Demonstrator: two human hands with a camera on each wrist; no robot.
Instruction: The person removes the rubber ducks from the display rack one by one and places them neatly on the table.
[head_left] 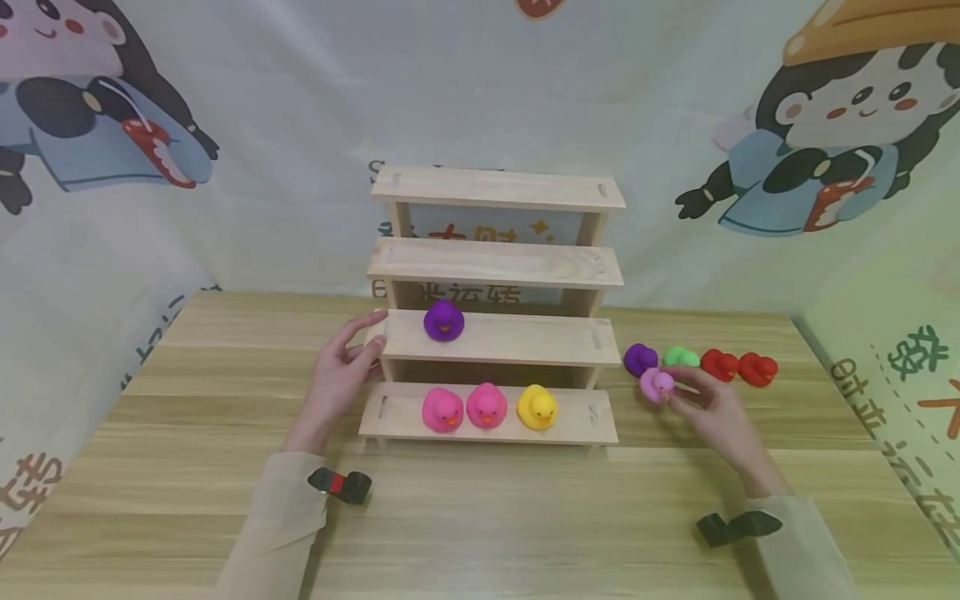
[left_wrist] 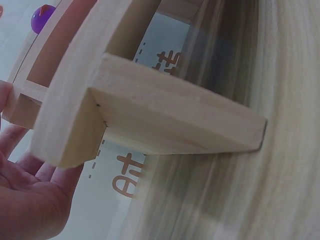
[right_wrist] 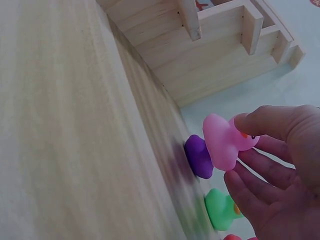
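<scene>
My right hand [head_left: 708, 404] pinches a light pink rubber duck [right_wrist: 222, 142] between thumb and fingers, to the right of a stepped wooden shelf [head_left: 495, 262]. Close by it on the table are a purple duck [head_left: 640, 359], a green duck [right_wrist: 220, 207] and two red ducks [head_left: 757, 369]. My left hand [head_left: 337, 379] grips the left end of the shelf's second step from the bottom. On that step sits another purple duck [head_left: 444, 322]. The bottom step bears two bright pink ducks [head_left: 487, 406] and a yellow duck [head_left: 537, 407], side by side.
The shelf stands towards the back of a wooden table [head_left: 480, 517]. Its upper two steps, the top board [head_left: 495, 187] among them, bear no ducks. A pale printed cloth [head_left: 300, 125] hangs behind and at both sides.
</scene>
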